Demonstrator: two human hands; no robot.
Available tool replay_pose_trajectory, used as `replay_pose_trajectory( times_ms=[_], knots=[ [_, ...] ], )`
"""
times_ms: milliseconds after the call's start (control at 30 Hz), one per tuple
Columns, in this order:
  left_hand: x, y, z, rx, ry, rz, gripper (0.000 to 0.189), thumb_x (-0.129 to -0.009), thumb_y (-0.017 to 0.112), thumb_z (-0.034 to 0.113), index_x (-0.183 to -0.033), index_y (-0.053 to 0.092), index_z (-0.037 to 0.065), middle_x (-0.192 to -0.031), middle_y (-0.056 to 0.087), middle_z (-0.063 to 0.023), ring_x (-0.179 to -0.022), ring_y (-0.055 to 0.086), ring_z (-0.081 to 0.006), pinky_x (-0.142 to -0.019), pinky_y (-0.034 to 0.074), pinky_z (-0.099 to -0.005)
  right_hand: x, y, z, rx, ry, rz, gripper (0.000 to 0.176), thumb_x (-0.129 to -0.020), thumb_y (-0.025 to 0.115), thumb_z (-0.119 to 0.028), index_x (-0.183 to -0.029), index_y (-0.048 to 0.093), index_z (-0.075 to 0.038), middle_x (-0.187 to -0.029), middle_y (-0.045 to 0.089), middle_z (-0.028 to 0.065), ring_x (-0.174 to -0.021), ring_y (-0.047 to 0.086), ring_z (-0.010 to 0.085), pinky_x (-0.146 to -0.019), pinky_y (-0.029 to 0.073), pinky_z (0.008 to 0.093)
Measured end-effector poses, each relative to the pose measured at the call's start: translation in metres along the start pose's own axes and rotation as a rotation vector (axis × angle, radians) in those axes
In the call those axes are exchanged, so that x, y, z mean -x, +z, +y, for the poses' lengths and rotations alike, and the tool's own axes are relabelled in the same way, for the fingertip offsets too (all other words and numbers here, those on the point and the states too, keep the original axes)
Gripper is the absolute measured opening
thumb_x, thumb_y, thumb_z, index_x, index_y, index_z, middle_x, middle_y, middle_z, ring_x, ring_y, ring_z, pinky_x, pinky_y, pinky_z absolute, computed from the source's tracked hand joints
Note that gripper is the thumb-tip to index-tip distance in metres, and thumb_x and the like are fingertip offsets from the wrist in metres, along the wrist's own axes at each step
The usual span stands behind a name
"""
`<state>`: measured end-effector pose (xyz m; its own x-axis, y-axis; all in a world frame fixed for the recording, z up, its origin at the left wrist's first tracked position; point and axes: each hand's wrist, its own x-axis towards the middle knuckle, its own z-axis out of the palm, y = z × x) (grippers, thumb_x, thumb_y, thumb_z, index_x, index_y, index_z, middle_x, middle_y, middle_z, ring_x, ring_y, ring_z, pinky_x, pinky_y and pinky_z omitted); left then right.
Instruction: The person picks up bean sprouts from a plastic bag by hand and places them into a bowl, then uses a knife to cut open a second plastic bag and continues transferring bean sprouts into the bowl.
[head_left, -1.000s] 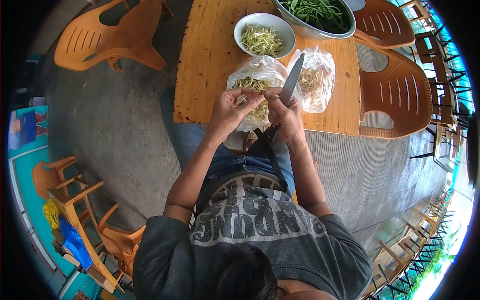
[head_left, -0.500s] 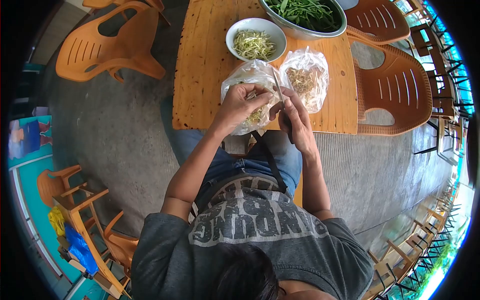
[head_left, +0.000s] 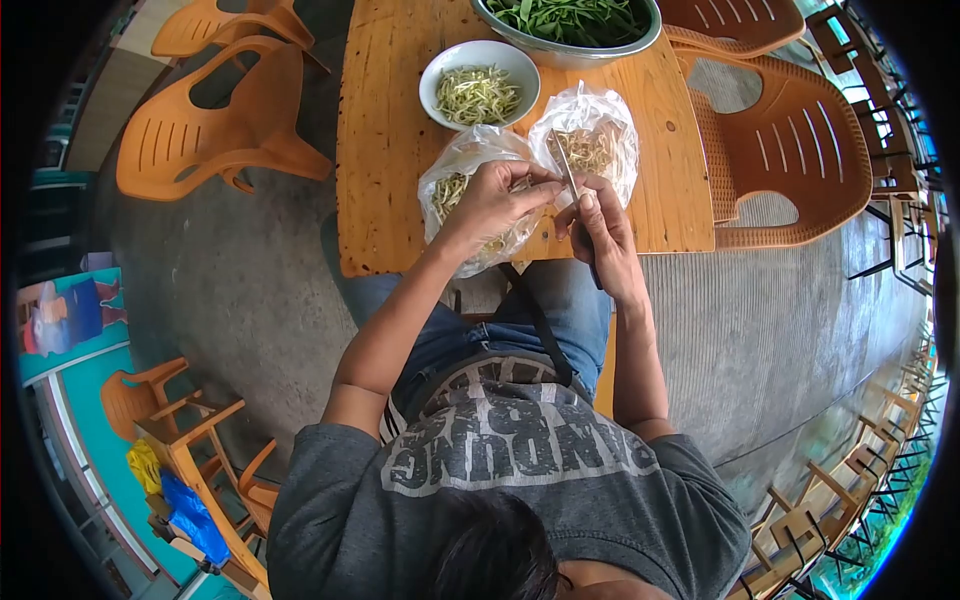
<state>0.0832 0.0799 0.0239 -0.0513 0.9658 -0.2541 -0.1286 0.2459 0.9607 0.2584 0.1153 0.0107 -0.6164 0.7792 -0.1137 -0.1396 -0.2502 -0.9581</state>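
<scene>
In my right hand [head_left: 605, 235] is a small knife [head_left: 563, 158], its dark handle in the palm and its narrow blade pointing up and away from me. My left hand [head_left: 500, 205] is closed in a pinch beside the blade; whatever its fingertips hold is too small to make out. Below my left hand lies an open clear plastic bag [head_left: 432, 205] with bean sprouts [head_left: 450, 192] inside. Just beyond the knife sits a second plastic bag [head_left: 622, 135], holding brownish scraps [head_left: 588, 150]. A white bowl [head_left: 430, 92] of pale bean sprouts [head_left: 478, 95] stands behind the first bag.
A large metal basin [head_left: 570, 55] of green leaves [head_left: 575, 20] stands at the far side of the wooden table [head_left: 385, 150]. Orange plastic chairs flank it, one at the left [head_left: 220, 125] and another at the right [head_left: 800, 150]. My legs [head_left: 555, 310] are at its near edge.
The view has shifted, so the table things appear further left. My hands stay together over the bags; the fingertips of my left hand have come closer to my right hand and the knife.
</scene>
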Motion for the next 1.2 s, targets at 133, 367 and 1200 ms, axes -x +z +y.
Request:
replay_pose_trajectory(
  times_ms=[133, 367, 1200],
  knots=[
    [-0.005, 0.000, -0.008, -0.044, 0.038, -0.019, 0.017, -0.087, 0.065, 0.010, -0.099, 0.068, -0.001, -0.073, 0.060, 0.0039, -0.060, 0.045, -0.0013, -0.053, 0.034, -0.0176, 0.000, -0.003, 0.003, 0.025, -0.011, 0.014, 0.028, -0.101, 0.043, -0.033, -0.119, 0.049, -0.013, -0.069, 0.057, 0.0014, -0.048, 0.035, 0.0008, -0.045, 0.028, 0.0159],
    [0.006, 0.003, -0.006, -0.025, 0.021, -0.101, 0.020, -0.089, 0.062, 0.015, -0.103, 0.066, 0.001, -0.077, 0.061, 0.0011, -0.064, 0.047, -0.0024, -0.059, 0.040, -0.0179, -0.004, -0.001, 0.007, 0.095, 0.006, 0.120, 0.036, -0.100, 0.045, -0.035, -0.121, 0.049, -0.007, -0.067, 0.055, 0.0018, -0.048, 0.036, 0.0010, -0.044, 0.028, 0.0163],
    [0.090, -0.075, -0.028, 0.679, 0.049, 0.268, 0.022, -0.096, 0.045, 0.020, -0.098, 0.057, 0.002, -0.076, 0.053, -0.0010, -0.062, 0.046, -0.0070, -0.055, 0.036, -0.0220, -0.038, 0.062, 0.046, 1.084, -0.222, -0.035, 0.020, -0.077, 0.068, -0.020, -0.085, 0.066, -0.002, -0.071, 0.064, 0.0185, -0.067, 0.063, 0.0360, -0.060, 0.049, 0.0406]
  ],
)
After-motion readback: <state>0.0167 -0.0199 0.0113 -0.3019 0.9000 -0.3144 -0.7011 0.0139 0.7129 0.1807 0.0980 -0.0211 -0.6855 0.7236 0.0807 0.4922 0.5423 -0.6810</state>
